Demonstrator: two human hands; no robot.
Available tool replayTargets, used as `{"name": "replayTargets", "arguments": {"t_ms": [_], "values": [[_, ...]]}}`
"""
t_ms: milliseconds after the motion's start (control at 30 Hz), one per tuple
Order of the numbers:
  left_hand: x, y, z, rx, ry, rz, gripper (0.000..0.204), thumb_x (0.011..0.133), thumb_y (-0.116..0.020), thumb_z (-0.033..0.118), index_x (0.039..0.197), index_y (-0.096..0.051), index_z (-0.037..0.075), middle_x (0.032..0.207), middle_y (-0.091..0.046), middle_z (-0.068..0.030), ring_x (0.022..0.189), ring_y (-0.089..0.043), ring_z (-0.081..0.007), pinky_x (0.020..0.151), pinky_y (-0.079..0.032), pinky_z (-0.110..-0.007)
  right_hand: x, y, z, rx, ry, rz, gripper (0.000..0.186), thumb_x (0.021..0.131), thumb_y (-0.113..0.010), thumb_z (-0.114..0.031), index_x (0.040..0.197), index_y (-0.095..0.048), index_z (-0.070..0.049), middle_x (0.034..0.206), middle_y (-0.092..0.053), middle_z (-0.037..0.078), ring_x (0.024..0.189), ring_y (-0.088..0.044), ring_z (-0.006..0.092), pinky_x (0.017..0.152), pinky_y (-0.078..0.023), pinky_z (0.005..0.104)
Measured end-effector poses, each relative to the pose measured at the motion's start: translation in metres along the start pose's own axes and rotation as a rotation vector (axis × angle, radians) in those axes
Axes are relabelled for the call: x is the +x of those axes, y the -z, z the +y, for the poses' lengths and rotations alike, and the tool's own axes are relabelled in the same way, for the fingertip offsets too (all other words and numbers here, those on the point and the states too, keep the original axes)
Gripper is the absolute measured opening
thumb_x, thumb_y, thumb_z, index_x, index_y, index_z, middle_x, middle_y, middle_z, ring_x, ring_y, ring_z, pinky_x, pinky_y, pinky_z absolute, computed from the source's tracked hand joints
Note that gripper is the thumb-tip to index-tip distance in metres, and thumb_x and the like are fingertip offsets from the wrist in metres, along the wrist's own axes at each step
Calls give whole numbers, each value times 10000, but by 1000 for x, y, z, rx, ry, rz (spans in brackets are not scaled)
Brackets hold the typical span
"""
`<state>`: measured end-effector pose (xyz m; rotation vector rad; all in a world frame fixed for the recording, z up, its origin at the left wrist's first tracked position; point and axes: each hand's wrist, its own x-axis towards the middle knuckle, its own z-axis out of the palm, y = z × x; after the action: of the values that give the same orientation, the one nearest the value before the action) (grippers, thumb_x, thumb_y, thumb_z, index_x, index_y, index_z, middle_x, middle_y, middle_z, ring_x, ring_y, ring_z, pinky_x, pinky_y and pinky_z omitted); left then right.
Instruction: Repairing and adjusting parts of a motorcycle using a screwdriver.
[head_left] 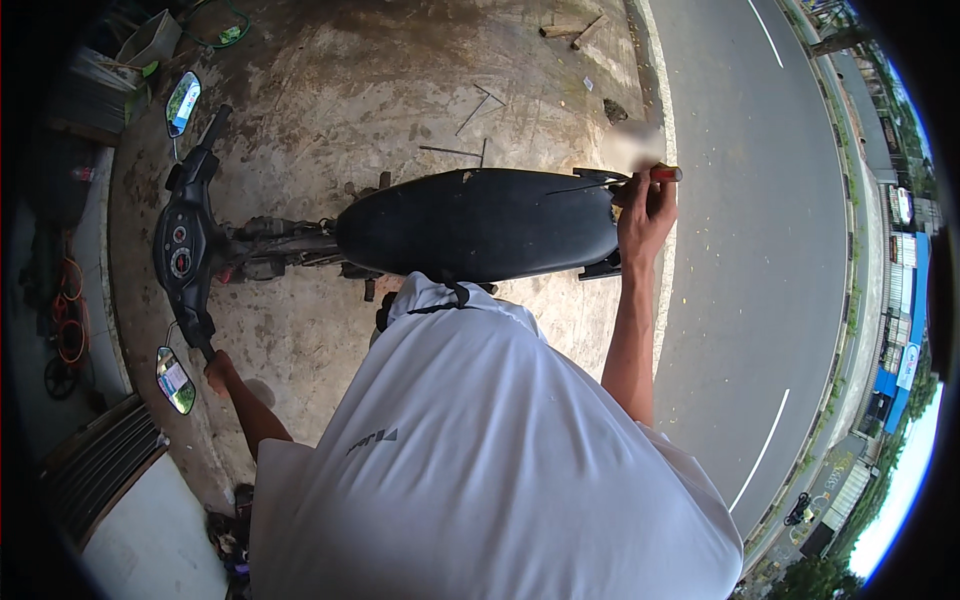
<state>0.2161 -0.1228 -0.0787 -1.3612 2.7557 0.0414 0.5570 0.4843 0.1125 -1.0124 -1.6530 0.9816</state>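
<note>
A motorcycle stands sideways below me, with its long black seat (480, 225) in the middle and its handlebar (185, 240) at the left. My left hand (218, 371) is closed around the near handlebar grip (203, 343), close to a mirror (176, 381). Over the tail end of the seat, my right hand (645, 215) is closed on a screwdriver (665, 174). Its red handle sticks out to the right of my fingers, and the thin dark shaft reaches left across the seat's rear. My fingers partly hide the motorcycle's tail.
Thin metal rods (455, 152) lie on the stained concrete (360, 90) beyond the seat, with wood pieces (575, 32) farther off. A grey road (735, 250) runs along the right. At the left are an orange hose (70, 310) and a corrugated sheet (100, 455).
</note>
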Motion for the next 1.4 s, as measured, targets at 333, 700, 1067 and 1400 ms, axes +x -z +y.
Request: {"name": "replayTargets", "arguments": {"t_ms": [333,700,1067,1400], "values": [[-8,-1,3,-16,-35,50,484,685,-576,368,1038,-661,48,1056,-648,-146,953,-632,-326,804,-484,-472,-39,-46,83,-180,-143,-302,299,953,-504,-288,899,-545,3,591,-576,141,501,-538,263,500,-399,376],[3,-15,-6,-4,-21,104,471,680,-579,369,1017,-658,50,1042,-649,-156,950,-636,-328,787,-490,-475,-10,-29,26,-210,31,-211,276,900,-615,-250,847,-632,21,571,-569,47,513,-492,77,486,-381,233],[1,-14,-6,-8,-38,53,495,687,-580,404,1060,-633,83,1066,-639,-148,970,-630,-330,803,-485,-474,-14,-14,79,-181,-25,-216,240,946,-509,-183,828,-588,10,580,-570,115,514,-565,185,476,-404,307],[13,-21,-10,-21,-32,48,497,686,-586,406,1055,-635,76,1072,-637,-159,993,-619,-333,832,-469,-493,9,3,16,-110,101,-81,283,935,-564,-229,884,-602,47,630,-572,52,534,-517,86,479,-398,224]]}}
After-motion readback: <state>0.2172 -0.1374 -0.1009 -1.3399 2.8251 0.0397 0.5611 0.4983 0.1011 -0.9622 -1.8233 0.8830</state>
